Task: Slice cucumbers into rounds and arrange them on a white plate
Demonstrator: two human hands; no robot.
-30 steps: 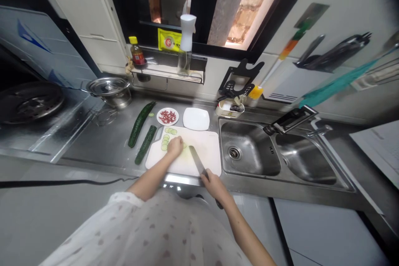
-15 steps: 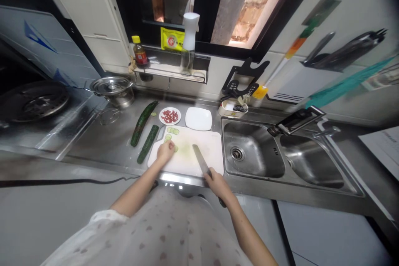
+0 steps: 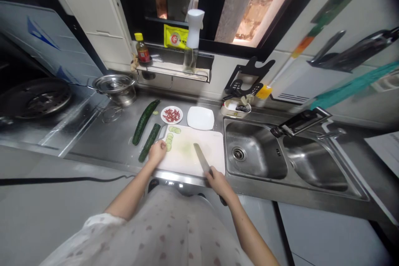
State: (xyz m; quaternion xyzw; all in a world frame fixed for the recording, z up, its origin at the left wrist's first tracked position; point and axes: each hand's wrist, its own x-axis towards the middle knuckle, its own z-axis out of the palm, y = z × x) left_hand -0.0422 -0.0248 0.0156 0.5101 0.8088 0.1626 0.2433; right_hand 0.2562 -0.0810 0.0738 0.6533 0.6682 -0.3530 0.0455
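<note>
My right hand (image 3: 217, 178) is wrapped round the handle of a kitchen knife (image 3: 202, 158), whose blade lies low over the white cutting board (image 3: 187, 164), tip pointing away from me. At the board's left edge my left hand (image 3: 158, 152) is closed, its fingertips pinched at the edge of a cucumber slice (image 3: 168, 147). More thin slices (image 3: 175, 130) lie in overlapping rows toward the board's far left corner. Left of the board rest a cut piece of cucumber (image 3: 149, 143) and a longer cucumber (image 3: 145, 122).
Behind the board stand a plate of chopped red pieces (image 3: 171, 121) and a white square plate (image 3: 200, 118). A double sink (image 3: 254, 174) adjoins on the right. A lidded steel pot (image 3: 120, 91) and a stove burner (image 3: 34, 97) are at left; a rack (image 3: 174, 74) holds bottles.
My left hand has moved left across the board, and the slice at its fingertips has shifted left to the end of the row. The knife stays almost in place.
</note>
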